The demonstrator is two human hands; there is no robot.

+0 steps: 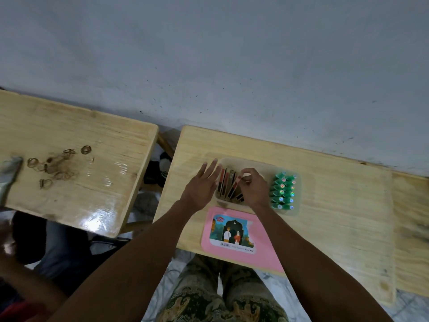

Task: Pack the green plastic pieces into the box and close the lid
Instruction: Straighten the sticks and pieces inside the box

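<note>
Fingers (247, 174) of right hand (254, 188) pinched on thin stick-like item over clear box (267, 165); exact item unclear. Left hand (200, 184) spread flat, releasing, at box's left edge. Green plastic pieces (283, 191) bunched in rows just right of box. Pink lid (234, 233) flat on wooden table (336, 205), nearer body.

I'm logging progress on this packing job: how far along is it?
Done: two rows of green plastic pieces stand packed at the right end of the clear box. In hand: the right hand fingers the flat brown pieces inside the box, while the left hand hovers open beside them. Left: the pink lid lies on the table in front of the box, not yet fitted.
</note>
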